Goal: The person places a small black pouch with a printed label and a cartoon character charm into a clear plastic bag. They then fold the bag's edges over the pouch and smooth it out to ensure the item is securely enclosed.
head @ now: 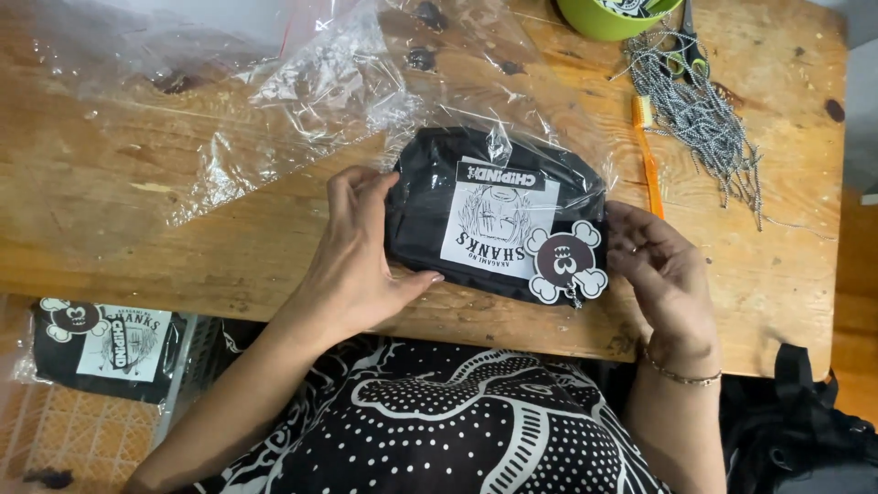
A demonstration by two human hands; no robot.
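Grasping a black pouch (476, 220) (half inside a clear plastic bag (320, 91)) at both ends, left hand (357, 265) and right hand (663, 274) grip it on the wooden table (110, 238).

This looks like a small packing workshop, run by hand. A worn wooden worktop (110, 229) with knots and stains carries crumpled clear plastic bags (302, 101) toward its far edge. Near the far right corner lie a heap of thin metal ball chains (704, 119), an orange-handled brush (647, 155) and a lime-green plastic bowl (608, 18). Below the near left corner, an already bagged black pouch with a white printed label (105, 343) rests on an orange plastic crate (82, 430).
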